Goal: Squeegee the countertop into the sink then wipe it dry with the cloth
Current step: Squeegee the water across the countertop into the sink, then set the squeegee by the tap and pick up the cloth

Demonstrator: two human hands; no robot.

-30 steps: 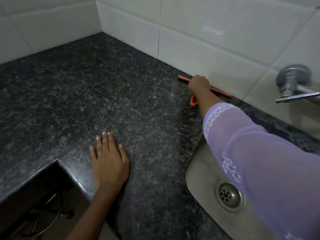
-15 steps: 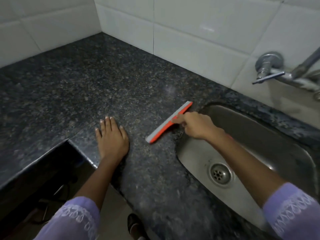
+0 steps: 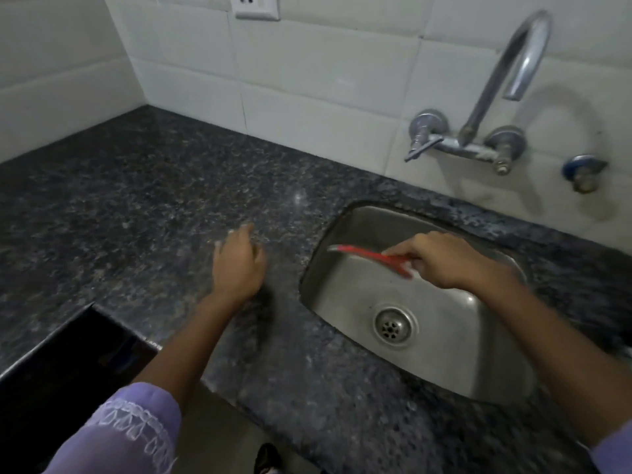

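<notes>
Now the right hand [image 3: 441, 260] holds the squeegee [image 3: 369, 256] over the sink [image 3: 478, 371], its grip clamped on the red handle end with fingers curled round it. The squeegee's blade reaches leftward toward the sink's left wall, and it is blurred, so whether it touches the steel cannot be told. The sink is set into the right part of the bench [image 3: 136, 217], close to the bench's front edge, with its drain [image 3: 393, 325] below the right hand.

The left hand [image 3: 239, 265] is over the bench just beside the sink's left rim, holding nothing; its grip is loose, fingers partly curled and blurred, and whether it touches the stone cannot be told. A purple sleeve [image 3: 130, 436] covers the left upper forearm at the bottom of the view.

The bench is dark speckled stone and runs left into the corner where two tiled walls meet. On the rear wall above the sink's far edge a tap [image 3: 492, 97] with a curved spout is mounted, and a small valve [image 3: 583, 174] sits to its right. A socket [image 3: 256, 6] is on the tiles higher up. No cloth shows in the view.
</notes>
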